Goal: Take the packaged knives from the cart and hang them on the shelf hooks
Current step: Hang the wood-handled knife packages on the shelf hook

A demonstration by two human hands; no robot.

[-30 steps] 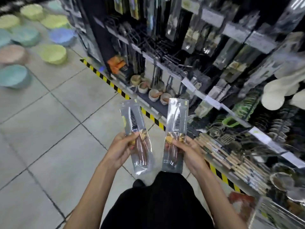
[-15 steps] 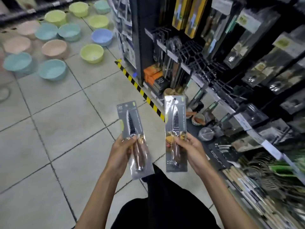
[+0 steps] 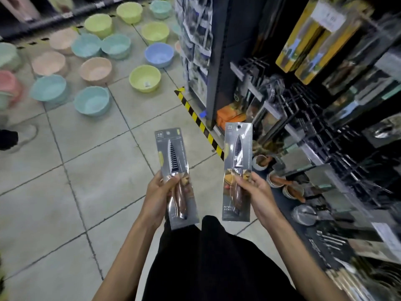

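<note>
I hold two packaged knives upright in front of me over the tiled floor. My left hand (image 3: pixel 157 193) grips the lower half of a grey pack with a serrated blade and a wooden handle (image 3: pixel 173 161). My right hand (image 3: pixel 256 192) grips a second grey pack with a smooth blade (image 3: pixel 238 148); a hang hole shows at its top. The shelf with its black wire hooks (image 3: pixel 321 127) runs along the right, a short way beyond the right-hand pack. No cart is in view.
Several pastel plastic basins (image 3: pixel 145 78) stand on the floor at the upper left. A yellow-black tape strip (image 3: pixel 199 122) marks the shelf base. Small bowls (image 3: pixel 277 181) and packed utensils fill the lower shelves. A shoe of another person (image 3: pixel 23 133) shows at the left edge.
My view has swung left and up along the aisle, so more basins and the shelf end show. Both hands keep the packs, held slightly farther apart.
</note>
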